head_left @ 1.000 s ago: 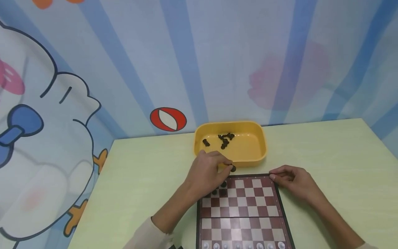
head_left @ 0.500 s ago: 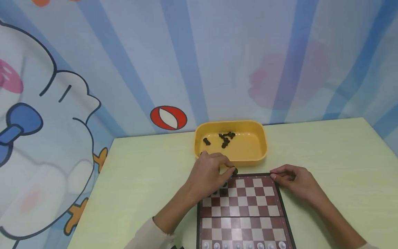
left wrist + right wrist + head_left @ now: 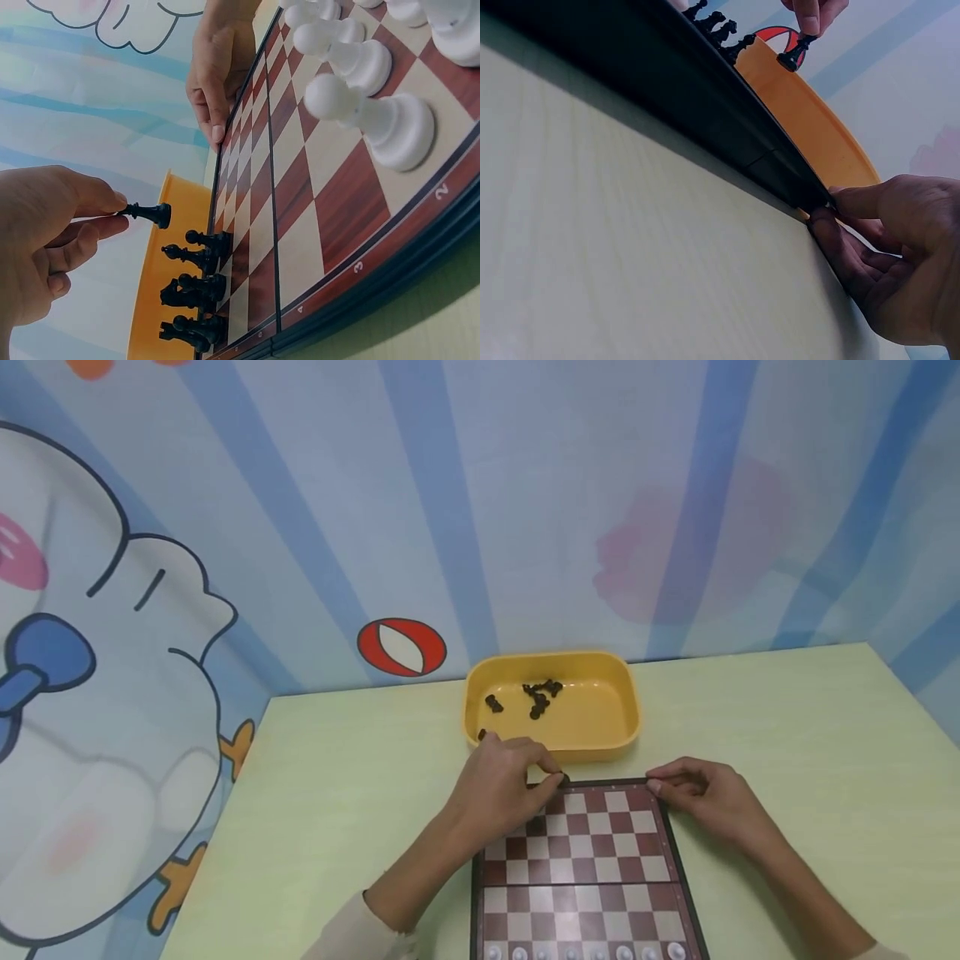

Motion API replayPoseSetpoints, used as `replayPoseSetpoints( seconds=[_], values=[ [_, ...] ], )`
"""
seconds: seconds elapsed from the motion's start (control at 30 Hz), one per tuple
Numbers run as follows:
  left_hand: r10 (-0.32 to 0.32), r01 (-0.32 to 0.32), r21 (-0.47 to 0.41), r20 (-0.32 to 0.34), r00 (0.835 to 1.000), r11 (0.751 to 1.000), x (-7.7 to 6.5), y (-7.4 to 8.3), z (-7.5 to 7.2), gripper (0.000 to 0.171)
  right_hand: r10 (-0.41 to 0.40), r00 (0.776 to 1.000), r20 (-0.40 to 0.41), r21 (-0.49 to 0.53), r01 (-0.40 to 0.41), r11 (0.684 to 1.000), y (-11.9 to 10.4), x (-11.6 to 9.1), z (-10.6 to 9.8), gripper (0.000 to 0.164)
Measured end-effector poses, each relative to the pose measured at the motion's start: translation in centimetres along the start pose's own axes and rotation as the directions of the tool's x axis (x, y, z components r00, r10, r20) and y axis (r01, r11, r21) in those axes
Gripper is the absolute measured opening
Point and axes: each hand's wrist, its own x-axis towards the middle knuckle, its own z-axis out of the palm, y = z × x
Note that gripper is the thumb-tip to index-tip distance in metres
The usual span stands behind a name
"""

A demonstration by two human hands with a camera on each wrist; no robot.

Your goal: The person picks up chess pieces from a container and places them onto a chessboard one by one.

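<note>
My left hand pinches a black chess piece by its top, thumb against fingers, over the far edge of the chessboard. The piece's base points down toward the board, and a gap shows between them in the left wrist view. Several black chess pieces stand at the board's far left, mostly covered by this hand in the head view. At the far right corner, my right hand grips the board's edge between thumb and fingers. White pawns line a row at the near side.
Behind the board stands a yellow tray, with several black pieces lying in it. A patterned backdrop rises right behind the table.
My left hand has brought the black chess piece slightly nearer, from the gap by the tray to the board's far edge. The right hand keeps its place at the corner.
</note>
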Motion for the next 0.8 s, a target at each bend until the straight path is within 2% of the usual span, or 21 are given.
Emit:
replayPoseSetpoints(
  seconds=[0.23,0.8],
  values=[
    [0.027,-0.028,0.034,0.024,0.999,0.999,-0.1,0.0,0.2,0.004,-0.018,1.0,-0.013,0.006,0.018,1.0,-0.2,-0.2,-0.2,0.031],
    [0.019,-0.026,0.078,0.098,0.995,0.997,-1.0,-0.7,0.6,0.004,-0.005,1.0,-0.011,-0.003,0.005,1.0,-0.6,-0.5,0.0,0.031]
  ],
)
